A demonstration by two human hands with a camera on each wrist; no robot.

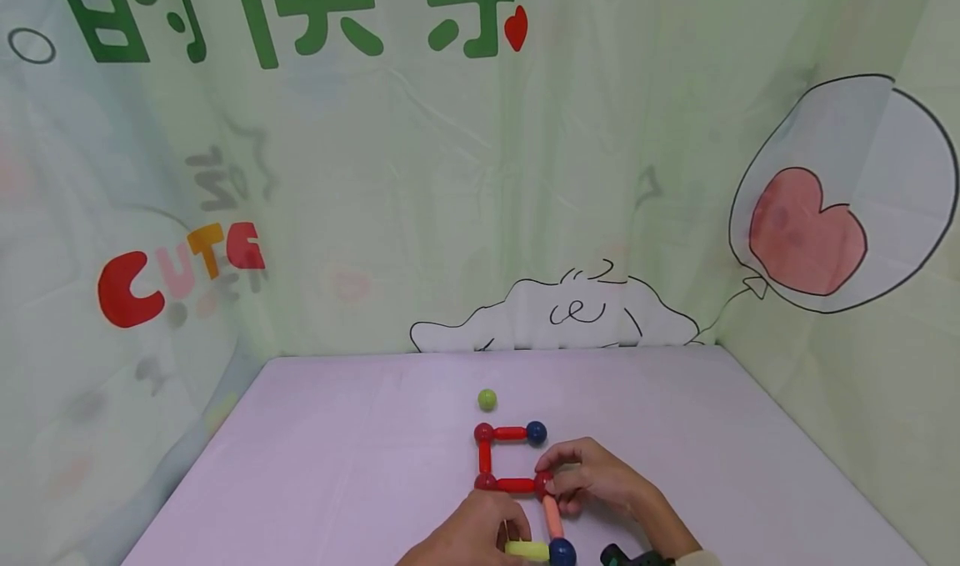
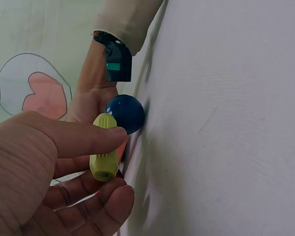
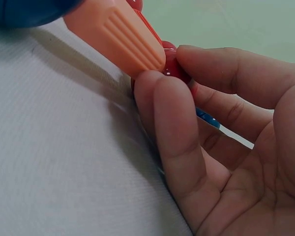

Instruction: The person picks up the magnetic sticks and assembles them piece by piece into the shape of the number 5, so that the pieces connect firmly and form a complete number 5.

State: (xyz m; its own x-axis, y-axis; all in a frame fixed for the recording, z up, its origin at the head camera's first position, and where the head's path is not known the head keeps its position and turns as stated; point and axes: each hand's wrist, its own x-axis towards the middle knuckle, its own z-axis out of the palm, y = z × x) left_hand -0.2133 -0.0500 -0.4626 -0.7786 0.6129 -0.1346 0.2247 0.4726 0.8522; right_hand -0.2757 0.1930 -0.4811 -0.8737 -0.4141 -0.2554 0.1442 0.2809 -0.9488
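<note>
My left hand [image 1: 476,528] pinches a yellow-green building rod [image 2: 102,167] between thumb and fingers. One end of that rod meets a blue ball [image 1: 562,552] near the table's front. An orange rod [image 3: 123,39] runs from this blue ball to a red ball [image 1: 542,483], which my right hand [image 1: 600,478] grips with thumb and fingertips. From there a red rod [image 1: 516,485] leads left to another red ball [image 1: 485,480]. An upright-running red rod [image 1: 484,458] continues to a third red ball [image 1: 483,432], then one more red rod [image 1: 512,433] ends at a far blue ball [image 1: 536,432].
A loose lime-green ball [image 1: 487,399] lies behind the joined pieces on the pale tablecloth [image 1: 337,449]. Printed curtains [image 1: 450,174] hang along the table's back and sides. A dark wrist device [image 2: 119,61] sits by the right sleeve.
</note>
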